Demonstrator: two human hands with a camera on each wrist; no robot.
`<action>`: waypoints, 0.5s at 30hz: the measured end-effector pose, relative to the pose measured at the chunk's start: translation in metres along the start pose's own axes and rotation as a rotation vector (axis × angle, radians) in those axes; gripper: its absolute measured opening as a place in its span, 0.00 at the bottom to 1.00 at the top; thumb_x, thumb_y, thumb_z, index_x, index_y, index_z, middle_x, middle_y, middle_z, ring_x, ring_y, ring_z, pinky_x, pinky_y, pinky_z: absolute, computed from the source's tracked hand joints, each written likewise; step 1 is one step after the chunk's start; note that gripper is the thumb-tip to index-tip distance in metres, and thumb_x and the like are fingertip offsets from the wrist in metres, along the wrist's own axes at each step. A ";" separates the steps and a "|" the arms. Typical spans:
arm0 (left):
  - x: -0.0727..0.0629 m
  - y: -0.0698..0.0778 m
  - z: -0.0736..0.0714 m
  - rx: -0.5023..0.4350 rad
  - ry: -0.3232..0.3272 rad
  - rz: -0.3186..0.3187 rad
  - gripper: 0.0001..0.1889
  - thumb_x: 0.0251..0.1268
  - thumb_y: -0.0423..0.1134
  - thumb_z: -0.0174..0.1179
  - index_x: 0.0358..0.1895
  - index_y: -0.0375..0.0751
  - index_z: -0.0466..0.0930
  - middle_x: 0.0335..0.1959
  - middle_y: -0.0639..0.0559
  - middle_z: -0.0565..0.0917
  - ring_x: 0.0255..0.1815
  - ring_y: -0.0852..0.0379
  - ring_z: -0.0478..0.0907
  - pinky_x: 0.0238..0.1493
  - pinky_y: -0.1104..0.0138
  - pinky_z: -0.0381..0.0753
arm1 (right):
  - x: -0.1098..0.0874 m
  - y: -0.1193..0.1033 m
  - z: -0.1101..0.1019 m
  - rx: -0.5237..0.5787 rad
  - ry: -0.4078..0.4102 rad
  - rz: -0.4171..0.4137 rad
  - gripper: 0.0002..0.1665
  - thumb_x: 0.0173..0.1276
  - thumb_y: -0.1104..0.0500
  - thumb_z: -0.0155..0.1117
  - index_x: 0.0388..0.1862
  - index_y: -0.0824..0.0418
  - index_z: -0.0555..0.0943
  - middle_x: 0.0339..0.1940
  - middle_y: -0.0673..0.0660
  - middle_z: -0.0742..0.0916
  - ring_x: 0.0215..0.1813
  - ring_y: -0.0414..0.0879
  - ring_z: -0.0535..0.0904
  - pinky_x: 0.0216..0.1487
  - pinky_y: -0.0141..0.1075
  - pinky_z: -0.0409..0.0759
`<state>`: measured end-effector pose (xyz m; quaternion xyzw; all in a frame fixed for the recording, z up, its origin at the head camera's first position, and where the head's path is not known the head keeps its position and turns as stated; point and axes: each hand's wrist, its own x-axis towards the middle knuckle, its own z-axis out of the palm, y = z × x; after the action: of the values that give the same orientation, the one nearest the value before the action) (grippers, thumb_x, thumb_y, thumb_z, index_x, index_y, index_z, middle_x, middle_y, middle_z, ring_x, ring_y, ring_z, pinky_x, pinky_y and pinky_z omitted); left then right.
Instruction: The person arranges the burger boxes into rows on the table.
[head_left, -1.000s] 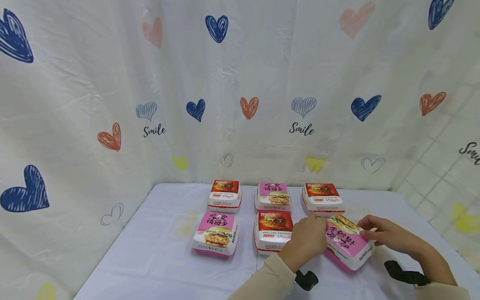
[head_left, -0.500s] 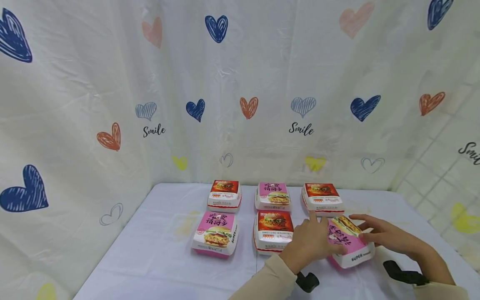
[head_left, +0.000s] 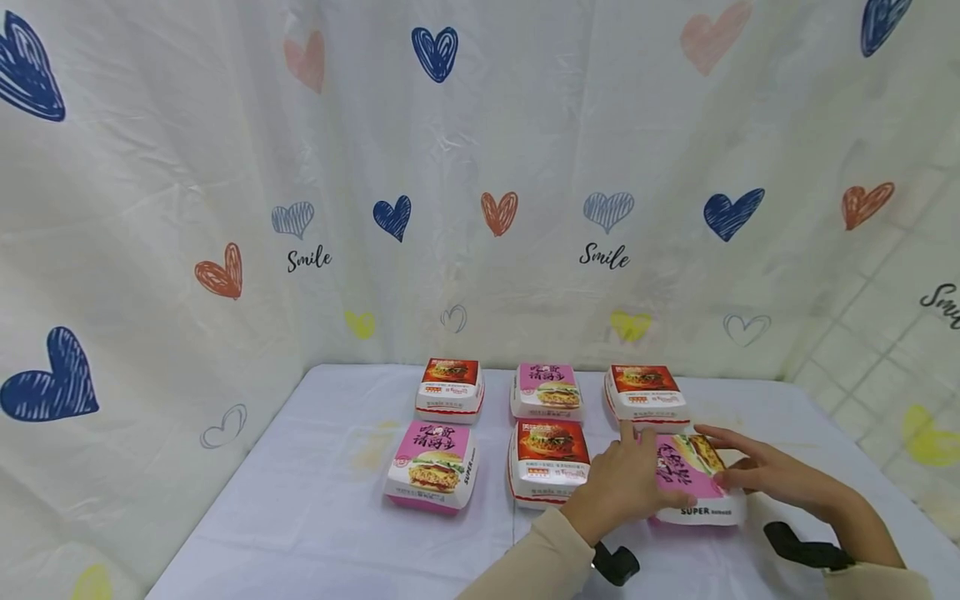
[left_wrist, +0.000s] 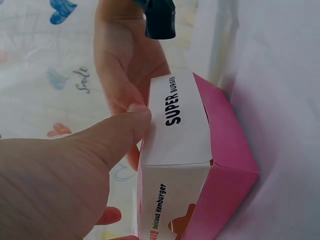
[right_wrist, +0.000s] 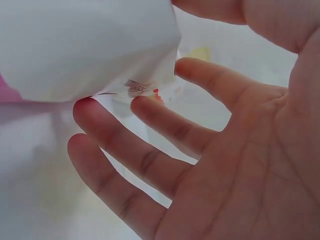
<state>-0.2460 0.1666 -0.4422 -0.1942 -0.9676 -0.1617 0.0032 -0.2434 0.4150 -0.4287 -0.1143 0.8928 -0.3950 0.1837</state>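
Observation:
Both hands hold a pink-and-white burger box (head_left: 688, 482) at the right of the front row in the head view. Its SUPER side faces the front. My left hand (head_left: 622, 477) grips its left side, with the thumb along the near top edge; in the left wrist view this thumb (left_wrist: 122, 131) presses on the box (left_wrist: 172, 135). My right hand (head_left: 783, 471) holds the right side, thumb on the top edge and fingers toward the far side. In the right wrist view, several fingertips (right_wrist: 89, 111) touch the white wall of the box (right_wrist: 95, 50). The left fingers are partly hidden.
To the left in the front row stand a red-topped burger box (head_left: 551, 467) and a pink one (head_left: 432, 467). Behind are a red box (head_left: 450, 392), a pink box (head_left: 547, 392) and another red box (head_left: 647, 396). A white cloth (head_left: 315, 500) covers the table; a heart-printed curtain (head_left: 525, 125) hangs behind.
The held box has turned clockwise as seen from above, so its SUPER side faces forward. My left thumb has come over onto its near edge. The other boxes have stayed put.

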 end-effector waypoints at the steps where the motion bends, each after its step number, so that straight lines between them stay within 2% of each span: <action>1: 0.000 0.000 0.001 -0.009 0.001 0.002 0.49 0.43 0.79 0.68 0.70 0.62 0.67 0.74 0.57 0.66 0.49 0.61 0.80 0.41 0.65 0.82 | 0.000 0.000 0.000 0.008 -0.005 0.001 0.46 0.76 0.52 0.59 0.83 0.62 0.48 0.76 0.84 0.57 0.64 0.67 0.75 0.51 0.53 0.81; 7: 0.001 0.002 0.002 -0.056 -0.006 -0.009 0.47 0.47 0.74 0.70 0.71 0.61 0.67 0.71 0.58 0.67 0.50 0.62 0.79 0.43 0.66 0.83 | 0.002 0.005 0.000 0.013 -0.009 0.001 0.46 0.76 0.52 0.59 0.83 0.64 0.49 0.78 0.82 0.55 0.63 0.65 0.77 0.50 0.52 0.81; 11: 0.002 0.004 0.003 -0.123 -0.041 -0.029 0.45 0.50 0.70 0.72 0.72 0.62 0.66 0.71 0.60 0.66 0.55 0.60 0.78 0.48 0.64 0.84 | 0.003 0.006 -0.001 -0.006 0.004 0.003 0.46 0.75 0.51 0.60 0.82 0.66 0.50 0.77 0.82 0.56 0.63 0.66 0.77 0.50 0.55 0.82; 15: 0.003 0.004 0.006 -0.215 -0.056 -0.039 0.44 0.53 0.67 0.72 0.73 0.61 0.65 0.71 0.61 0.64 0.58 0.59 0.76 0.51 0.63 0.84 | 0.003 0.006 0.000 -0.016 0.016 -0.005 0.46 0.74 0.52 0.61 0.81 0.67 0.52 0.76 0.83 0.58 0.62 0.65 0.78 0.50 0.53 0.82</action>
<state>-0.2467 0.1730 -0.4460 -0.1789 -0.9479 -0.2593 -0.0477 -0.2468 0.4181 -0.4338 -0.1148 0.8971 -0.3894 0.1745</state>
